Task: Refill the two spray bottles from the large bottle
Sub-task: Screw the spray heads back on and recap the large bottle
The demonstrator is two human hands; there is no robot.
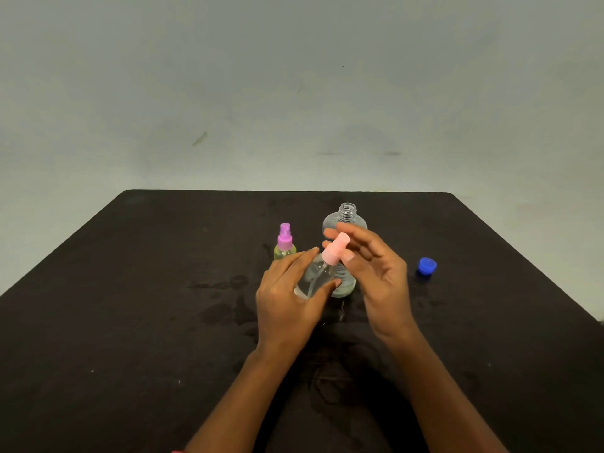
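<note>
**A:** Why is the clear spray bottle (pixel 316 278) held tilted?

**B:** In the head view, the left hand (pixel 287 295) curls round its body and leans it toward the right hand (pixel 379 276). That hand's thumb and fingertips pinch the pink spray head (pixel 336 248), the other fingers loosely spread. I'd judge it's a twist, though whether on or off I can't tell.

**A:** And the source?

**B:** The large bottle (pixel 347 217) stands uncapped just behind both hands. Its blue cap (pixel 426 266) lies apart, right of the right hand.

**A:** Any obstacles?

**B:** The purple-headed spray bottle (pixel 285 245) stands just beyond the left fingertips and could get knocked. Wet patches (pixel 228 308) mark the table (pixel 130 322) left of that hand.
</note>
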